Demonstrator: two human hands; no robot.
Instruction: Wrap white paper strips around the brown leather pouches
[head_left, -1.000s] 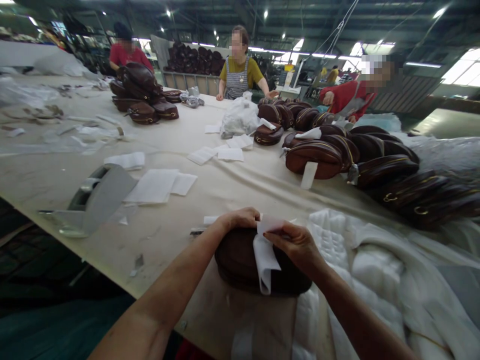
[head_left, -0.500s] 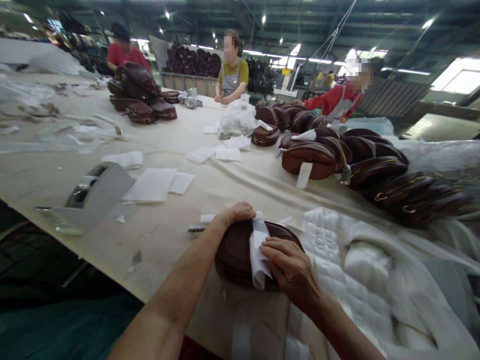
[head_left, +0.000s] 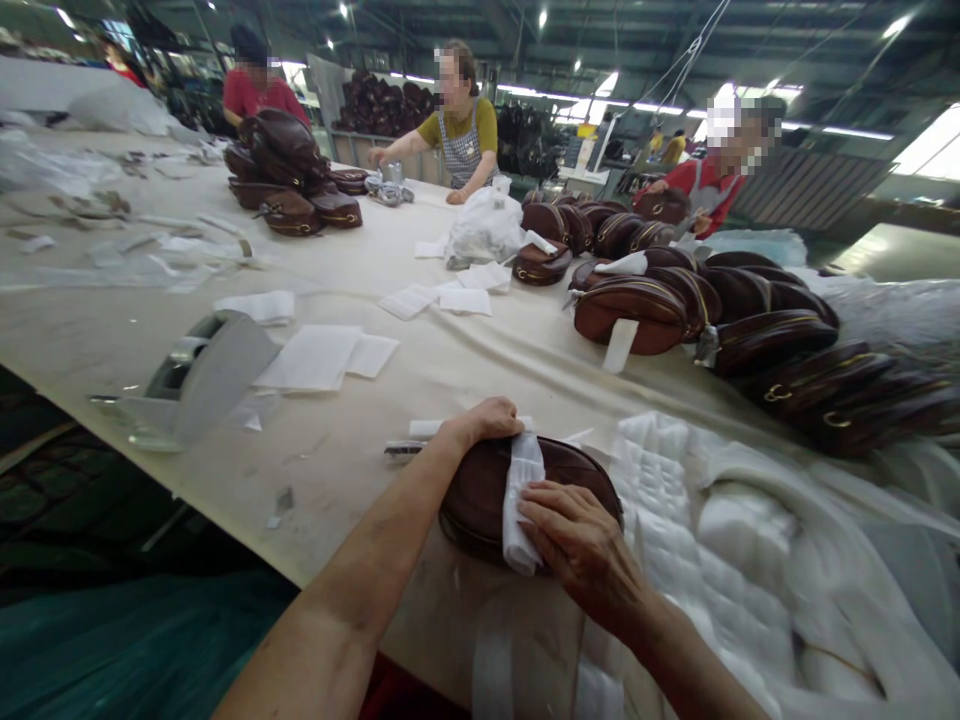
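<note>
A dark brown oval bag [head_left: 480, 490] lies on the pale table in front of me. Across its middle runs a white paper strip [head_left: 523, 500], from the far edge down over the near side. My left hand [head_left: 491, 418] is at the bag's far edge, closed around the strip's upper end, its fingertips partly hidden. My right hand [head_left: 574, 525] rests on the strip and the bag, with its fingers close together over the strip's right side and the thumb underneath, out of sight.
A tape dispenser [head_left: 187, 380] stands at left, beside white paper sheets [head_left: 311, 358]. Brown bags [head_left: 630, 315] are piled at right, above quilted white wrap [head_left: 675, 500]. Another bag pile [head_left: 277, 160] stands far left. Three people are around the table's far side.
The strip looks narrower and more folded under my right hand. Across the table, one person has stretched an arm out to the left; the person at right now holds up a brown bag.
</note>
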